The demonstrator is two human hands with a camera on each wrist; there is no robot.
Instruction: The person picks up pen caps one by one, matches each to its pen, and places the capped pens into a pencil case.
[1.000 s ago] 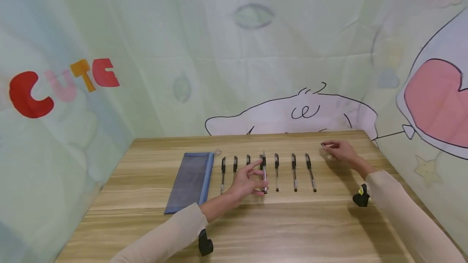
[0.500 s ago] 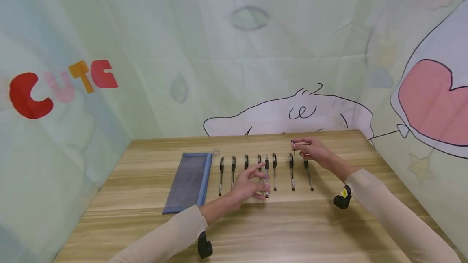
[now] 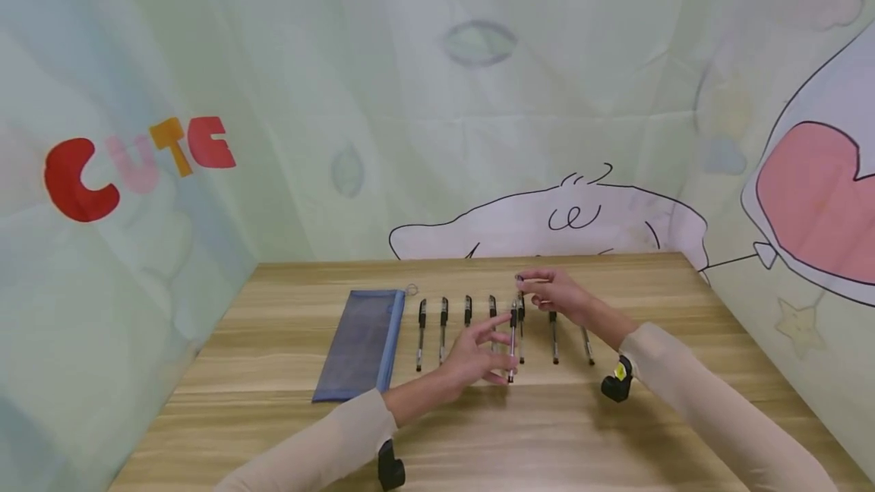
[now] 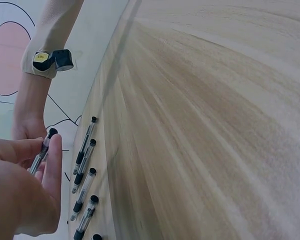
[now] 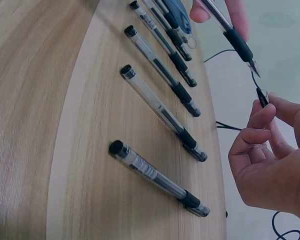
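Observation:
In the head view my left hand point(image 3: 475, 359) pinches an uncapped gel pen point(image 3: 513, 346) between thumb and fingers, tip pointing away from me. My right hand point(image 3: 559, 296) comes in from the right and pinches a small black pen cap point(image 5: 262, 97), best seen in the right wrist view. There, the bare tip of the held pen point(image 5: 237, 45) sits just above the cap, with a small gap. Below both hands lies a row of capped pens point(image 5: 157, 175), roughly parallel on the wooden table. The hands partly cover some of them.
A blue mesh zip pouch point(image 3: 360, 348) lies flat to the left of the pens, its ring pull point(image 3: 411, 290) at the far end. The wooden table point(image 3: 273, 431) meets a printed curtain point(image 3: 424, 165) behind. Each sleeve has a black wrist camera point(image 3: 617, 382).
My right hand has moved left with the cap, from the table's right side to beside the pen tip. My left hand has shifted slightly right and nearer, still holding the pen.

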